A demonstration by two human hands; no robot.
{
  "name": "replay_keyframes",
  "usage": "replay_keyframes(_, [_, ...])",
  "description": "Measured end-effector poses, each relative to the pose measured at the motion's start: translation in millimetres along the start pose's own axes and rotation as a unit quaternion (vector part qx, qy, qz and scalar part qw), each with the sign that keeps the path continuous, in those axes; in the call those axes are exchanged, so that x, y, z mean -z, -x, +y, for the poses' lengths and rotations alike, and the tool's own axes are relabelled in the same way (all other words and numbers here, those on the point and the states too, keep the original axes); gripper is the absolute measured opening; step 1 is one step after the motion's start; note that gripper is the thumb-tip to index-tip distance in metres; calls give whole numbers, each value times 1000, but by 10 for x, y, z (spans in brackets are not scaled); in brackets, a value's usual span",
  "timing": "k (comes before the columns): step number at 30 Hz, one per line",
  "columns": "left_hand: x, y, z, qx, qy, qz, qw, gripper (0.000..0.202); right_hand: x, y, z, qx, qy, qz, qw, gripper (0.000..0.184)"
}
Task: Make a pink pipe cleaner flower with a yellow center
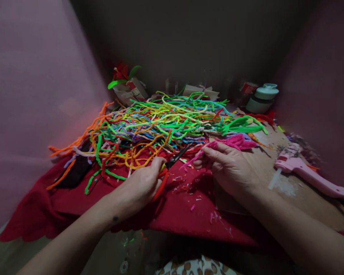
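My left hand point(147, 179) is closed around the orange handles of a pair of scissors point(179, 156), whose dark blades point up and right. Between the thumb and fingers of my right hand point(223, 162) is a pink pipe cleaner point(199, 154), its end sticking out toward the blades. The blade tips are close to it; whether they touch I cannot tell. Just behind my right hand lies a pink bundle of pipe cleaners point(240, 142), partly hidden by the fingers. A large heap of coloured pipe cleaners point(160, 118) spreads out beyond both hands.
A pink hot glue gun point(306, 172) rests on a cardboard sheet point(258, 152) at the right. Small clippings point(186, 183) litter the red tablecloth point(172, 214). At the back stand a pale green bottle point(263, 98) and a red flower point(120, 71) with green leaves.
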State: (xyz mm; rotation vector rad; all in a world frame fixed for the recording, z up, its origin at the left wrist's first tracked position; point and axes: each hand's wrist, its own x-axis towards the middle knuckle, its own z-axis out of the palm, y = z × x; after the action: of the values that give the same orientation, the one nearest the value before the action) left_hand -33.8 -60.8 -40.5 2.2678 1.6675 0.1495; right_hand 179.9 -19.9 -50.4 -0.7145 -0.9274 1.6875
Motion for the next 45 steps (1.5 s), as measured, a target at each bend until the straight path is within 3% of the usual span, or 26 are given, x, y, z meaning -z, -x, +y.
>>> replay_keyframes(3, [68, -81, -68, 21, -62, -5, 998, 19, 21, -17, -8, -15, -9, 10, 1000, 6])
replay_keyframes(8, [151, -156, -34, -67, -150, 42, 986, 24, 39, -51, 15, -19, -47, 52, 997, 11])
replay_keyframes(10, [190, -175, 86, -84, -102, 80, 988, 28, 34, -52, 27, -19, -44, 38, 998, 10])
replay_keyframes(12, [215, -215, 240, -101, 49, 94, 989, 31, 28, -48, 40, -21, -28, 15, 999, 11])
replay_keyframes(14, [208, -284, 387, -109, 181, 77, 974, 29, 26, -43, 52, -21, -13, -2, 1000, 10])
replay_keyframes(21, [113, -516, 568, -12, 402, 4, 916, 27, 42, -48, 60, -28, -42, -10, 999, 3])
replay_keyframes(24, [115, -536, 561, 25, 444, -20, 895, 26, 32, -48, 55, -30, -56, -11, 998, 4])
replay_keyframes(28, [102, -550, 564, 26, 479, -27, 877, 24, 14, -39, 74, -29, -63, -10, 998, 8])
replay_keyframes(33, [68, -558, 594, 22, 475, -35, 879, 27, 10, -29, 125, -31, -59, 26, 997, 10])
replay_keyframes(36, [45, -554, 585, 31, 475, -25, 879, 27, 11, -25, 132, -41, -32, 28, 998, 11])
replay_keyframes(41, [19, -552, 531, 41, 537, -31, 842, 25, 24, -18, 111, -33, 38, 0, 999, 19])
replay_keyframes(45, [22, -553, 518, 50, 548, -32, 834, 27, 43, -19, 120, -10, 63, 2, 998, 22])
